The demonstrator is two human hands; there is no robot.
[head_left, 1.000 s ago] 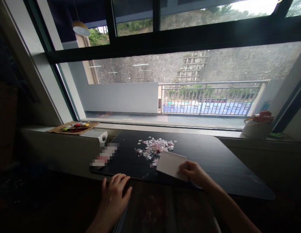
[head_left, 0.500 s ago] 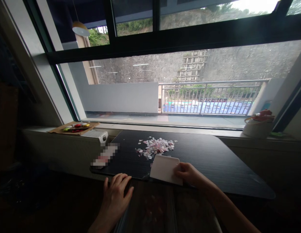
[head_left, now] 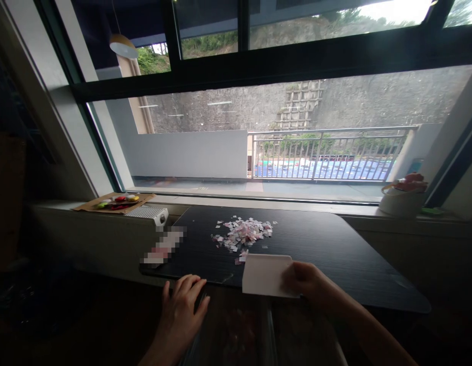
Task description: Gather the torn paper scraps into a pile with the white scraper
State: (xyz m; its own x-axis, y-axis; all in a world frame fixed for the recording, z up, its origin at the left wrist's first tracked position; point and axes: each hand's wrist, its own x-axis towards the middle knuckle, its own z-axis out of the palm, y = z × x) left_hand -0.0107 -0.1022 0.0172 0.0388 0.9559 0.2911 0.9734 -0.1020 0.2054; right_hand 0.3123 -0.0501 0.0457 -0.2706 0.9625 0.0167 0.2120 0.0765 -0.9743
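White card (head_left: 264, 275): pinched in right hand (head_left: 309, 278); hold edge level, low, near paper scraps (head_left: 248, 231). Left hand (head_left: 185, 304): loosely spread, empty, by worktop (head_left: 323, 244) edge. Card contact: can't tell.

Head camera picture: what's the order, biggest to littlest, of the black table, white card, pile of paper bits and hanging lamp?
1. Black table
2. White card and pile of paper bits: too alike to rank
3. Hanging lamp
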